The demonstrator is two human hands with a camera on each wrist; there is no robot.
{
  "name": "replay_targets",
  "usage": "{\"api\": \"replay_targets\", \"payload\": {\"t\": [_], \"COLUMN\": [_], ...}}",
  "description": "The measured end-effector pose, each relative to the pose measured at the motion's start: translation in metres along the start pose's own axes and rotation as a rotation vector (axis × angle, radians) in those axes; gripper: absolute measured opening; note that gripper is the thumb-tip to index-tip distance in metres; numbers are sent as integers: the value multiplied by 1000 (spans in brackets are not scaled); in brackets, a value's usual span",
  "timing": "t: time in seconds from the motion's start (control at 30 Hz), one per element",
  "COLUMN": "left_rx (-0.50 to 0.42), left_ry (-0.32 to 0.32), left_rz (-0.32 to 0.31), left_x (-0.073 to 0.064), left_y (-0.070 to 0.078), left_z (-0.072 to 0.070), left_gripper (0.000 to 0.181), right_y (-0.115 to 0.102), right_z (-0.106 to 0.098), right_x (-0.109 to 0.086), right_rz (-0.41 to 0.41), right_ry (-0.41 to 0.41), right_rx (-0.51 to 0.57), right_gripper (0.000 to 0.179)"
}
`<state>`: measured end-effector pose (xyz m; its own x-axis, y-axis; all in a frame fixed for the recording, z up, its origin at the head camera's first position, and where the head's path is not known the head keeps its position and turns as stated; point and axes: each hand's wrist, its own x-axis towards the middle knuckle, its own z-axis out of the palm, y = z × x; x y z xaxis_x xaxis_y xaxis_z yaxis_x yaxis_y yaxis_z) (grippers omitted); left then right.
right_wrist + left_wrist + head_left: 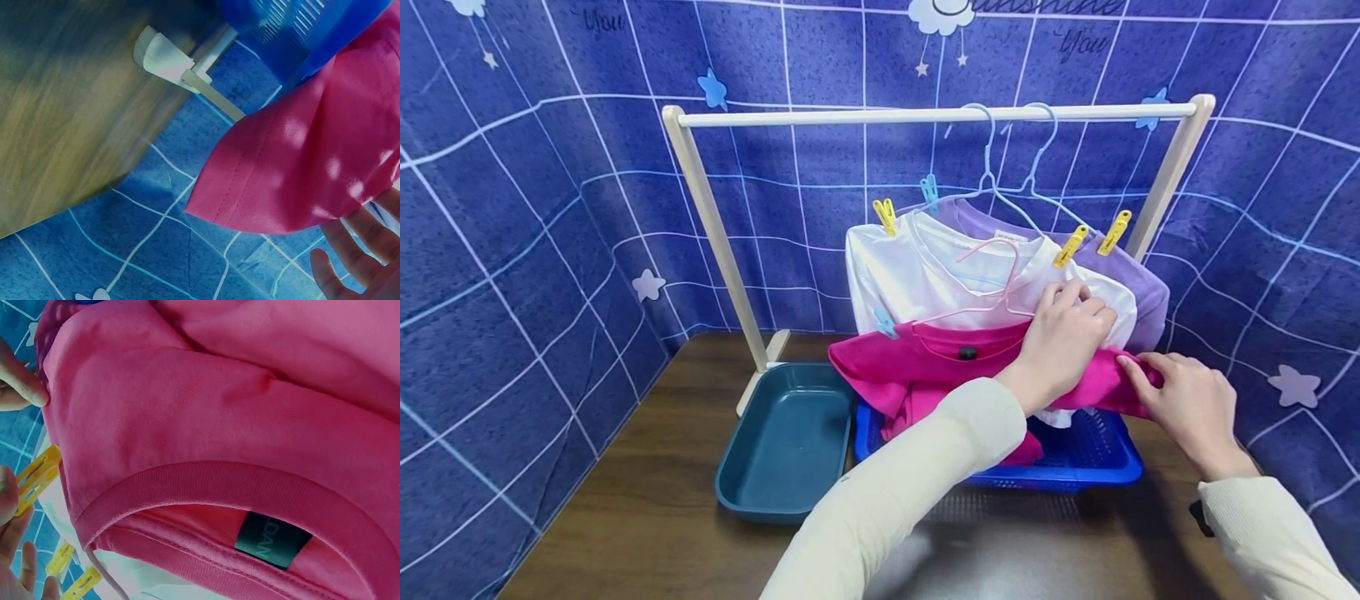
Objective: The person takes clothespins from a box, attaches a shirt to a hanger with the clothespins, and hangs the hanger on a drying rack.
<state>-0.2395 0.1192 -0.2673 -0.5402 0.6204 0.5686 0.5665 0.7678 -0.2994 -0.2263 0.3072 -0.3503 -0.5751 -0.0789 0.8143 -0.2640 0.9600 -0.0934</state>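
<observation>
A pink T-shirt (880, 362) hangs over a pink hanger (1009, 287), its lower part falling into a blue basket (1120, 471). On its left shoulder sits a light blue clothespin (885, 322). My left hand (1063, 337) is at the other shoulder; the left wrist view shows its fingers pinching a yellow clothespin (39, 478) at the shirt's edge. That clothespin is hidden behind the hand in the head view. My right hand (1198, 404) pinches the sleeve on the right, thumb in front. A dark label (272, 540) shows inside the collar.
Behind the pink shirt, a white T-shirt (880, 267) and a purple one (1150, 304) hang by blue hangers from the rack's rod (820, 115), with clothespins on their shoulders. A teal tray (730, 500) stands left of the basket on the wooden table (647, 500).
</observation>
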Motion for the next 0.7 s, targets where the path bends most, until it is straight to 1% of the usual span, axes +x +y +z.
{"api": "replay_targets", "payload": {"t": [0.2, 0.3, 0.43, 0.6, 0.7], "left_rx": [18, 29, 47, 67, 71], "left_ry": [-44, -72, -94, -140, -151], "left_rz": [0, 7, 15, -9, -15], "left_x": [5, 9, 11, 12, 11], "left_y": [2, 3, 4, 6, 7], "left_z": [-4, -6, -6, -6, -5], "left_gripper": [26, 26, 26, 24, 23], "right_y": [0, 0, 1, 1, 1], "right_z": [0, 0, 0, 0, 0], "right_x": [0, -1, -2, -3, -3], "right_rz": [-5, -4, -3, 2, -2], "right_ry": [5, 7, 11, 6, 8], "right_rx": [4, 11, 15, 14, 12], "right_gripper": [24, 24, 24, 24, 24]}}
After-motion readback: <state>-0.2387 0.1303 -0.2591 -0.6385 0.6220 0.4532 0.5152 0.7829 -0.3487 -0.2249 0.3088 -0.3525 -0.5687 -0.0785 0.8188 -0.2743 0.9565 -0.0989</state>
